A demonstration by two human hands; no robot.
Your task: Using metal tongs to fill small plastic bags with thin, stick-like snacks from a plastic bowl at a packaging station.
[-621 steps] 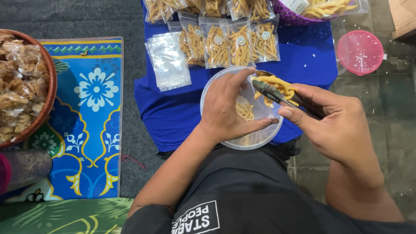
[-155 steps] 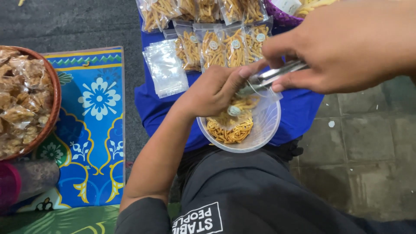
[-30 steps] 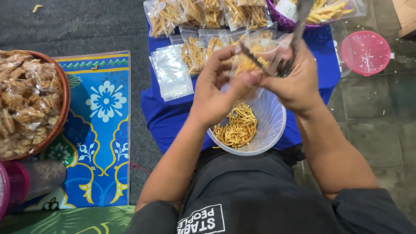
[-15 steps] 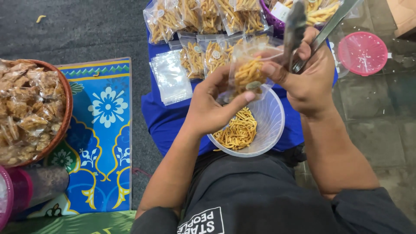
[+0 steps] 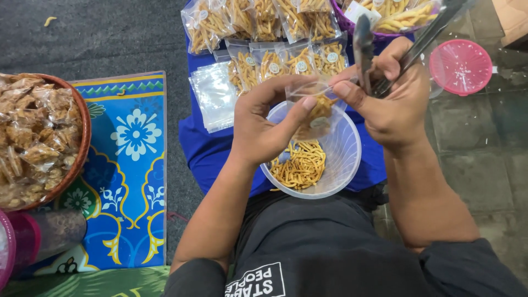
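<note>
Left hand point(image 5: 261, 129) pinches small clear bag point(image 5: 313, 107) over the plastic bowl point(image 5: 344, 159), catching spills; right hand point(image 5: 393, 96) grips bag edge plus metal tongs point(image 5: 385, 49).

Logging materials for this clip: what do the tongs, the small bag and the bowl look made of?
Tongs: likely metal, grey, shiny glints. Small bag: thin clear plastic film, crinkled, snack sticks visible through it. Bowl: probably translucent plastic, glossy rim.
</note>
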